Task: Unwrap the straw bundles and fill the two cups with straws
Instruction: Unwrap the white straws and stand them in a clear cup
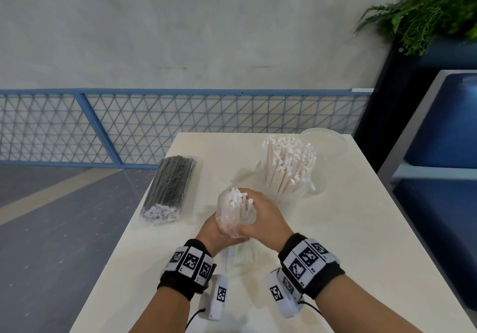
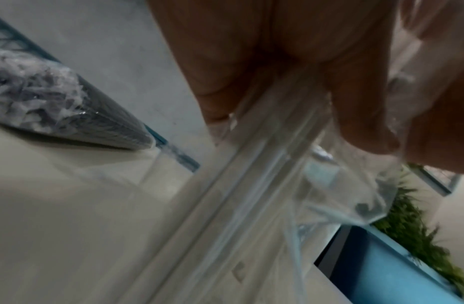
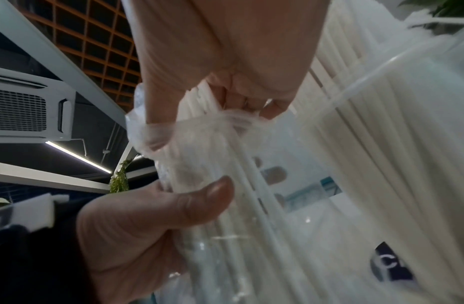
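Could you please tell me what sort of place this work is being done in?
Probably a café or similar commercial interior: a white table beside a blue upholstered bench, a ceiling air-conditioning unit, and a cup of wrapped straws.

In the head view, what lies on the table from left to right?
Wrapped bundle of black straws → bundle of white straws held upright in both hands → cup full of white straws → empty clear cup.

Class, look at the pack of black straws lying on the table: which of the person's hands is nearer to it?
Left. The left hand grips the white straw bundle on the side facing the black straw pack; the right hand holds the bundle's far side.
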Demonstrator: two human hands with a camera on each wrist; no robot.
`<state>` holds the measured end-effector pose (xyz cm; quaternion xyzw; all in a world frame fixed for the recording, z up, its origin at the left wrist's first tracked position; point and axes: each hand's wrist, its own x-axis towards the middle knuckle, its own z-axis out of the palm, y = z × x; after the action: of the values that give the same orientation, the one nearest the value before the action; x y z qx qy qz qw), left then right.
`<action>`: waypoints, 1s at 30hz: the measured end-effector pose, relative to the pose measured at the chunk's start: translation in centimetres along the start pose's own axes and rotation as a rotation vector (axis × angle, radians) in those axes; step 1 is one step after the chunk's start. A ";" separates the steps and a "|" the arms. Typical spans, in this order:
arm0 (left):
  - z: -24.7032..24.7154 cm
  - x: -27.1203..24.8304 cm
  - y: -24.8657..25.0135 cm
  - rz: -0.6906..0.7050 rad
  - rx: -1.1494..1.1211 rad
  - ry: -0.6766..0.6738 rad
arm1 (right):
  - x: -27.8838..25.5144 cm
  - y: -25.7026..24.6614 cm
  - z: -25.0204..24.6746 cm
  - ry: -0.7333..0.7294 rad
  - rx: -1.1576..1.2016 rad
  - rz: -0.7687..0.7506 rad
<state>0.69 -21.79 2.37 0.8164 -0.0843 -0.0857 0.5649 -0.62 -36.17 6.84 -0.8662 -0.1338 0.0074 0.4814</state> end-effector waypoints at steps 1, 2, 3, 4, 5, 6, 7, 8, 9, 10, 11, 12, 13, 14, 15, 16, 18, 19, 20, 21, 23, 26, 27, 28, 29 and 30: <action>0.1 0.1 0.0 0.008 0.103 -0.036 | 0.1 -0.2 0.3 0.003 0.032 0.003; 0.3 -0.1 0.0 0.027 0.175 -0.063 | 0.1 -0.2 0.7 0.023 0.072 0.008; 0.5 0.0 0.1 0.048 0.211 -0.090 | 0.0 -0.2 1.2 0.057 0.113 0.018; 0.6 0.1 0.0 0.037 0.205 -0.110 | 0.0 0.0 1.7 0.095 0.160 0.043; 0.8 0.1 0.3 0.010 0.196 -0.109 | -0.1 0.1 2.1 0.133 0.222 0.081; 0.9 0.2 0.3 -0.013 0.209 -0.108 | -0.2 0.2 2.4 0.165 0.297 0.123; 1.1 0.3 0.2 -0.010 0.234 -0.122 | -0.3 0.3 2.7 0.190 0.366 0.157; 1.3 0.3 0.0 -0.003 0.251 -0.127 | -0.3 0.2 2.8 0.210 0.412 0.178; 1.4 0.2 -0.1 0.005 0.256 -0.133 | -0.4 0.2 2.9 0.227 0.439 0.192; 1.5 -0.1 -0.1 -0.015 0.219 -0.119 | -0.4 0.1 2.9 0.246 0.460 0.207; 1.6 -0.2 0.1 -0.033 0.149 -0.114 | -0.5 -0.1 2.8 0.262 0.493 0.209; 1.7 -0.4 0.1 -0.040 0.084 -0.097 | -0.4 -0.2 2.6 0.282 0.539 0.213; 1.7 -0.3 -0.1 -0.041 0.051 -0.085 | -0.4 -0.4 2.4 0.299 0.587 0.214; 1.8 -0.3 -0.7 -0.049 0.046 -0.081 | -0.3 -0.6 2.1 0.326 0.630 0.221; 1.8 -0.5 -0.7 -0.051 0.042 -0.098 | -0.1 -0.8 1.6 0.356 0.656 0.229; 1.9 -0.5 -0.9 -0.064 0.032 -0.104 | 0.0 -1.1 1.0 0.375 0.677 0.234; 1.9 -0.7 -1.1 -0.100 -0.040 -0.090 | 0.3 -1.9 -0.5 0.396 0.714 0.201; 2.0 -0.9 -1.2 -0.120 -0.072 -0.087 | 0.4 -2.5 -1.4 0.393 0.740 0.166; 2.0 -1.1 -1.0 -0.119 -0.106 -0.083 | 0.4 -3.0 -2.2 0.396 0.777 0.134; 2.0 -1.2 -0.9 -0.109 -0.130 -0.083 | 0.4 -3.2 -2.9 0.403 0.806 0.098; 1.9 -1.1 -0.3 -0.098 -0.168 -0.093 | 0.4 -3.2 -3.7 0.392 0.875 0.040; 1.8 -0.9 0.4 -0.052 -0.195 -0.097 | 0.3 -2.8 -3.8 0.283 0.872 0.046; 1.9 -0.8 0.5 -0.037 -0.180 -0.088 | 0.1 -2.6 -3.6 0.249 0.843 0.066; 1.9 -0.8 0.7 -0.029 -0.159 -0.077 | -0.1 -2.7 -3.3 0.244 0.825 0.094; 1.9 -0.7 0.6 -0.027 -0.141 -0.067 | -0.2 -2.6 -3.1 0.265 0.817 0.115; 1.9 -0.6 0.7 -0.034 -0.131 -0.060 | -0.2 -2.7 -3.2 0.310 0.836 0.136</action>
<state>-0.36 -23.60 2.35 0.7759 -0.0816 -0.1248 0.6129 -0.99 -37.52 10.73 -0.5952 0.0114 -0.0374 0.8026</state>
